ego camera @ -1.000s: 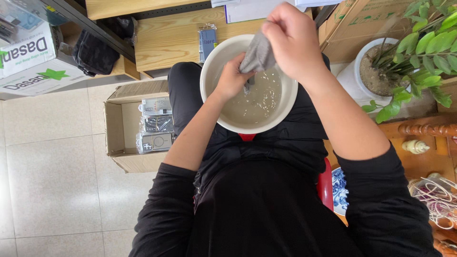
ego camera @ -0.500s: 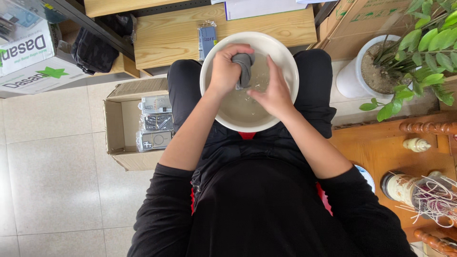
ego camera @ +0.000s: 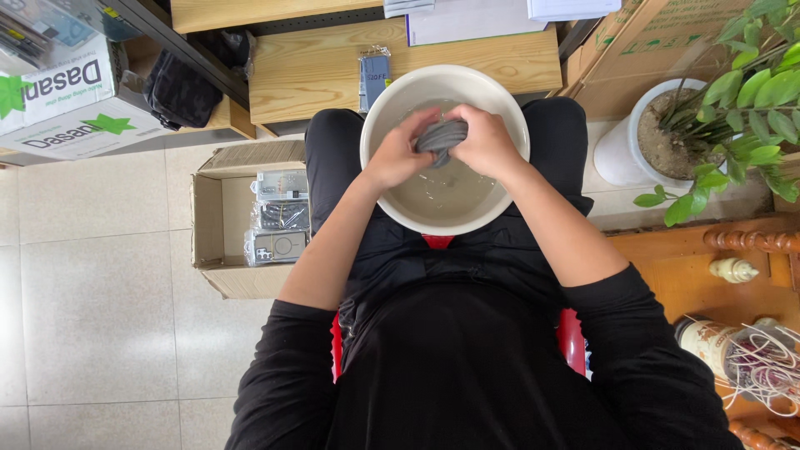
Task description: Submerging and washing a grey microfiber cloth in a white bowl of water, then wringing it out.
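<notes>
One white round basin (ego camera: pixel 508 196) resting on the lap, cloudy water inside. One grey cloth (ego camera: pixel 442 137), bunched into a wad, held above the water near the basin's far side, between both hands. Two hands: left hand (ego camera: pixel 398 154) with fingers curled shut around the cloth's left end, thumb pressed on top; right hand (ego camera: pixel 487 143) likewise clenched tight on the cloth's right end, knuckles up, no gap between fingers and fabric. Hands touching each other at the cloth. Two black sleeves pushed up past the elbows. One open cardboard box (ego camera: pixel 221 225) on the tiled floor to the left, three clear packets (ego camera: pixel 279 217) stacked in a column inside. One white pot (ego camera: pixel 621 150) with one green leafy plant (ego camera: pixel 750 100) to the right, near the basin but apart from it. One low wooden bench (ego camera: pixel 317 71) beyond the basin, one small bluish packet (ego camera: pixel 375 75) lying on it just past the rim. One black bag (ego camera: pixel 179 92) under a shelf at upper left. One tin wrapped with white cord (ego camera: pixel 750 358) at lower right on wooden furniture.
</notes>
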